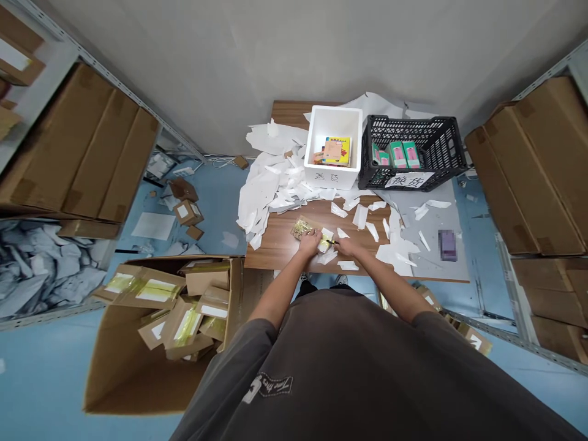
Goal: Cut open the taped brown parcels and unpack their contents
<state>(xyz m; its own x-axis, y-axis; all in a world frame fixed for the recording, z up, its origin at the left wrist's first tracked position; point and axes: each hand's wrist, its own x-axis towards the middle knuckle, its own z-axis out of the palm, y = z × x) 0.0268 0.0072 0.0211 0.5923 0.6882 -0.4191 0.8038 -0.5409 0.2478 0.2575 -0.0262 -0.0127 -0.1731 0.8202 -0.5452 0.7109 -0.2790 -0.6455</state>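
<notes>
A small cardboard package (301,228) with glossy yellowish tape, dark marks and a white label (326,240) lies on the wooden table near its front edge. My left hand (310,241) is closed over the package's near side, gripping it against the tabletop. In my right hand (345,246) is a slim black tool (331,242), its tip pointing left at the label end of the package. Whether this is a knife or a pen is too small to tell. Torn white paper strips (339,211) lie around both hands.
Behind the package stand a white foam box (333,179) with small boxes and a black crate (416,179) with green-and-pink boxes. Torn paper (260,202) heaps at the left. A large carton (133,386) of taped parcels stands at lower left; shelves with brown cartons (528,165) flank both sides.
</notes>
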